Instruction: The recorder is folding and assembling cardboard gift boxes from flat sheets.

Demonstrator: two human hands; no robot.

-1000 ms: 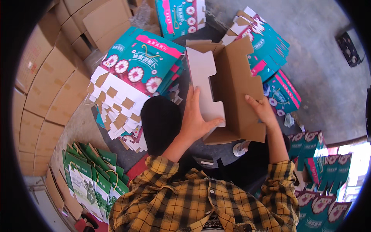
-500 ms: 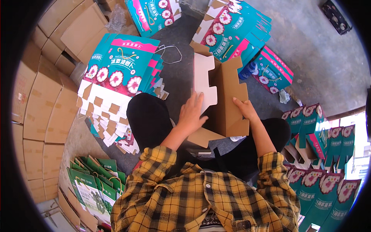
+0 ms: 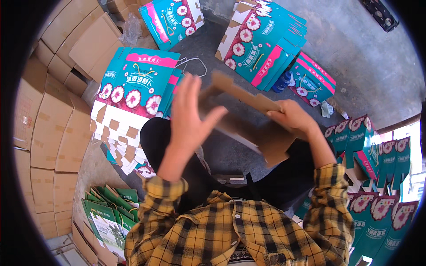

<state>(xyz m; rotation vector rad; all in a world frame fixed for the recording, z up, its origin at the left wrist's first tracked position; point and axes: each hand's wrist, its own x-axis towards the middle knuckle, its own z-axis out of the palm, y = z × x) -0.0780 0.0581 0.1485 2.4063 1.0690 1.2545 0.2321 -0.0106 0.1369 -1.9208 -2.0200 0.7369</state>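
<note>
An unfolded cardboard box (image 3: 250, 101), brown on its inside, hangs tilted over my lap, its notched flaps standing out and its shape smeared by motion. My right hand (image 3: 293, 118) grips its upper right edge, thumb on the inner side and fingers around the outside. My left hand (image 3: 190, 117) is raised at the box's left side, fingers and thumb spread, holding nothing. Whether it brushes the box's left end I cannot tell. Left of that hand lies a stack of flat teal and pink printed boxes (image 3: 140, 84) with white and brown flaps.
More flat teal boxes (image 3: 264, 48) lie ahead, with a blue bottle (image 3: 282, 83) beside them. Standing teal boxes (image 3: 372, 217) fill the right side. Brown cartons (image 3: 49, 128) are piled at the left, and green bags (image 3: 108, 208) stand at lower left.
My left hand has let go of the box's white flap and risen up and left, fingers spread. The box has tipped in my right hand, which has moved slightly up.
</note>
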